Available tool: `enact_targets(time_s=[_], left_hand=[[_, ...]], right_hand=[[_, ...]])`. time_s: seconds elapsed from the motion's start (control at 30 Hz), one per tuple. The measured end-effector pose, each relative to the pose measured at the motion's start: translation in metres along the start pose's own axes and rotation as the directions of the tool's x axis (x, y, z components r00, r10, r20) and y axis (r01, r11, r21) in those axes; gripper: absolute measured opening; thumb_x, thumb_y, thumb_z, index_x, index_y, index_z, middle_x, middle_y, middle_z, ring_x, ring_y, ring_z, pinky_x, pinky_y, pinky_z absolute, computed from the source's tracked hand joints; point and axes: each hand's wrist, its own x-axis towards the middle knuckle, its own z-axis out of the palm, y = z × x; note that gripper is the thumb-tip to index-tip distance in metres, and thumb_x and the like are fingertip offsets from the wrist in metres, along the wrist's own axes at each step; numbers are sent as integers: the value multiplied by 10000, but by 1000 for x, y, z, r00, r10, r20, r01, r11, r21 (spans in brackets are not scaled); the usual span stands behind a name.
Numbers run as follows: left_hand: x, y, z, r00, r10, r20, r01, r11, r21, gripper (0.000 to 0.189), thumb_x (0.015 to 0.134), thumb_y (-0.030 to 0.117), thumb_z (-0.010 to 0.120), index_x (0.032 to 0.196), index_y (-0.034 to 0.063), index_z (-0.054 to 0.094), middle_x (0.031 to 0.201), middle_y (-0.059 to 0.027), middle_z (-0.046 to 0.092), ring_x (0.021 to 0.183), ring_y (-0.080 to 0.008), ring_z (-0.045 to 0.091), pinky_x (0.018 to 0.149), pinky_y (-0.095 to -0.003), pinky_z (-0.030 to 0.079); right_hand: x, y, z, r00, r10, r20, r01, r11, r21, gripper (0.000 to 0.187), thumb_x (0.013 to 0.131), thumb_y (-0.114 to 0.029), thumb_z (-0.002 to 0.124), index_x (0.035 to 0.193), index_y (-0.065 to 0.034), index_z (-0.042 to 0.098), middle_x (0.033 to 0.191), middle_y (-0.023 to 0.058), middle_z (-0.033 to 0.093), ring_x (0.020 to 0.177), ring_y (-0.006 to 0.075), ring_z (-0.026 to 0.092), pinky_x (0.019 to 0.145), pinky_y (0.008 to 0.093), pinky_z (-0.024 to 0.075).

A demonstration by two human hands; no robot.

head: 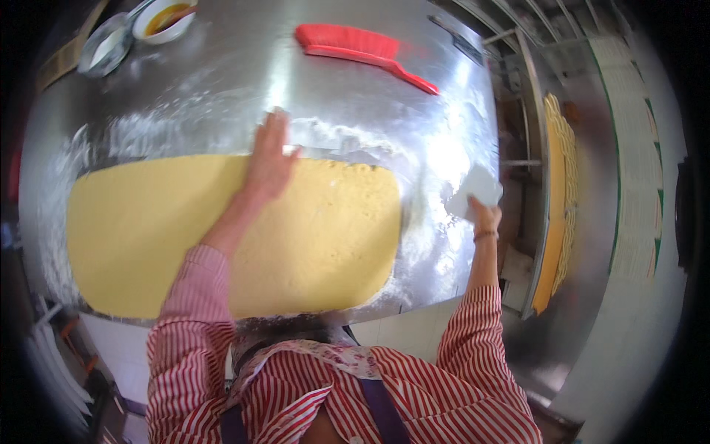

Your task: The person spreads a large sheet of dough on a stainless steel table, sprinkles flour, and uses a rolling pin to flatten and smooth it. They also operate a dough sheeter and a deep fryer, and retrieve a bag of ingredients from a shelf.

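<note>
A wide sheet of yellow dough point(321, 244) lies flat on the floured steel table point(233, 66). My left hand point(273, 161), slightly blurred, is over the dough's far edge, its fingers pointing away from me and holding nothing; whether it touches the dough I cannot tell. Beyond the dough, loose flour point(333, 133) is spread across the steel. Near the table's right edge my right hand point(483, 216) grips a pale, flat scraper point(477, 191), clear of the dough. A red bench brush point(355, 47) rests farther back, its handle towards the right.
At the back left stand a white bowl point(161, 25) of amber liquid and a clear bowl point(108, 47) with something white. A dark, flat tool point(457, 39) lies at the back right corner. Past the right edge, a tray point(546, 222) holds pale strands on a rack.
</note>
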Motion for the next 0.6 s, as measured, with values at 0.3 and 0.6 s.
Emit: enact_targets(time_s=[0.3,0.6], left_hand=[[81,-38,14,998,24,63,-43,946,322,674,922,397,385,1404,-11,149,1471,-181,141,1371,-302,102,1120,-384,80],[108,76,98,958,264,116,-257,964,-70,641,911,330,427,1380,-44,200,1466,-176,156,1352,-293,180,1100,-322,183]], right_hand=[[-58,198,-209,878,389,-280,-363,921,141,321,755,-2,651,1049,96,568,977,105,618,829,227,604,721,314,484],[27,87,69,957,286,55,-290,954,78,299,629,-110,733,811,101,627,785,168,633,673,241,601,602,353,476]])
